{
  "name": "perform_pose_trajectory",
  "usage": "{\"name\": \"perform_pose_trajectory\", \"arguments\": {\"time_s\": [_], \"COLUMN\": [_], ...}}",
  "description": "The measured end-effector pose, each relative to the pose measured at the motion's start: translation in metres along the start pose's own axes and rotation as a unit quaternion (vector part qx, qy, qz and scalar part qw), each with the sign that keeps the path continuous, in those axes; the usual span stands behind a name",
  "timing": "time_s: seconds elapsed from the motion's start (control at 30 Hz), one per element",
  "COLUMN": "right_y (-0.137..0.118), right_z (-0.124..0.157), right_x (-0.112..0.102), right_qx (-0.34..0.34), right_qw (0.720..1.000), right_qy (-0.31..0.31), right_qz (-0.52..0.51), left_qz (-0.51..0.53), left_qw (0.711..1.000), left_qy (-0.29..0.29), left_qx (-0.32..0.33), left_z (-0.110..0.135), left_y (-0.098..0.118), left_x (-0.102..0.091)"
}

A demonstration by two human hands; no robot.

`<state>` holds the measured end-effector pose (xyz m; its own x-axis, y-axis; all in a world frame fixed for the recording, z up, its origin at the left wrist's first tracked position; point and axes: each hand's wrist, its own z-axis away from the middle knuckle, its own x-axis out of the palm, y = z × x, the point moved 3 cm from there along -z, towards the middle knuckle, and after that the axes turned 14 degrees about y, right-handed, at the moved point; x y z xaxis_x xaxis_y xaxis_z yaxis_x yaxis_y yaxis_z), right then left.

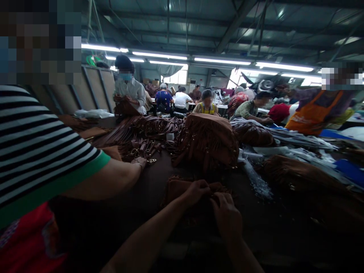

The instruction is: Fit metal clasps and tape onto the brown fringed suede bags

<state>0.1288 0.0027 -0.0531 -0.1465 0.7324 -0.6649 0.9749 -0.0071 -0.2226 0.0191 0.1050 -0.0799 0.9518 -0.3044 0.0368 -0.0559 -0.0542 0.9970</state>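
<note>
A brown fringed bag (176,189) lies flat on the dark table in front of me. My left hand (196,192) rests over its upper middle, fingers bent down and closed on its material. Close beside it, my right hand (228,213) pinches the bag near its right side, thumb and fingertips together. The two hands almost touch. Fringe shows along the bag's left and upper right edges. What exactly lies between my fingertips is dark and partly hidden.
A tall stack of brown fringed bags (210,136) stands just beyond. Brown straps with metal clasps (145,148) are heaped to its left, near a co-worker's hand (140,162). That person's striped sleeve (48,148) is close on my left. Clear plastic packaging (256,178) and more bags (301,178) lie right.
</note>
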Motion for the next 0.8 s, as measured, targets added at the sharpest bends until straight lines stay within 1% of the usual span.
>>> {"name": "perform_pose_trajectory", "arguments": {"time_s": [0.13,0.23,0.43,0.6,0.8], "right_y": [-0.010,-0.011,-0.010,-0.015,-0.012], "right_z": [-0.013,-0.017,-0.016,-0.017,-0.022], "right_x": [0.002,0.002,0.001,0.002,0.004], "right_qx": [-0.024,-0.028,-0.029,-0.062,-0.098], "right_qw": [0.998,0.997,0.998,0.997,0.993], "right_qy": [-0.046,-0.066,-0.049,-0.025,-0.035], "right_qz": [0.023,0.032,0.030,0.038,0.054], "left_qz": [-0.051,-0.090,-0.100,-0.111,-0.127], "left_qw": [0.996,0.990,0.990,0.989,0.987], "left_qy": [0.004,0.014,0.011,0.028,0.024], "left_qx": [0.073,0.104,0.101,0.090,0.092], "left_z": [0.005,0.008,0.009,0.010,0.008], "left_y": [0.000,0.002,0.003,0.004,0.001], "left_x": [-0.003,-0.005,-0.004,-0.005,-0.006]}}
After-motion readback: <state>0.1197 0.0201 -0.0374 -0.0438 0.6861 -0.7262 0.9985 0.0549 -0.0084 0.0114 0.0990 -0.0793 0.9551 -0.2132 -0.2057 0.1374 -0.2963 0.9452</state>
